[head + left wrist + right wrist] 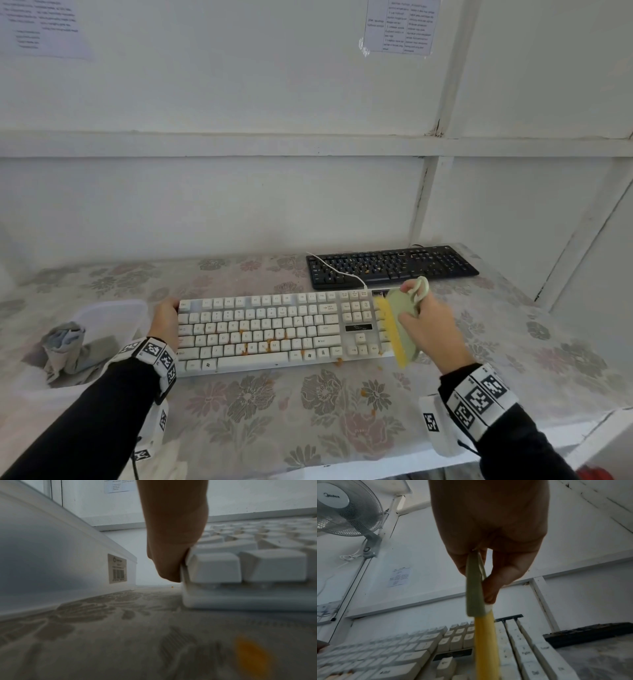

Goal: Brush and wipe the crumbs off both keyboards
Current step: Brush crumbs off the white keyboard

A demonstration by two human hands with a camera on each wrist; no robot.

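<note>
A white keyboard [274, 329] [257, 566] [393, 655] lies across the middle of the table, with orange crumbs [260, 344] among its lower middle keys. My right hand [424, 322] [488, 534] grips a pale green brush [402, 317] [474, 588]. Its yellow bristles [390, 329] [485, 642] stand on the keyboard's number pad at the right end. My left hand [166, 320] [171, 534] holds the keyboard's left edge, fingers curled at the far corner. A black keyboard [390, 265] [590, 632] lies behind on the right, a few crumbs on it.
A translucent plastic container [113, 313] [51, 554] stands just left of the white keyboard, with a grey cloth [65, 342] in it. The white keyboard's cable [342, 272] crosses the black keyboard. Loose crumbs [371, 397] lie on the floral tablecloth [274, 411] in front. Walls close the back and right.
</note>
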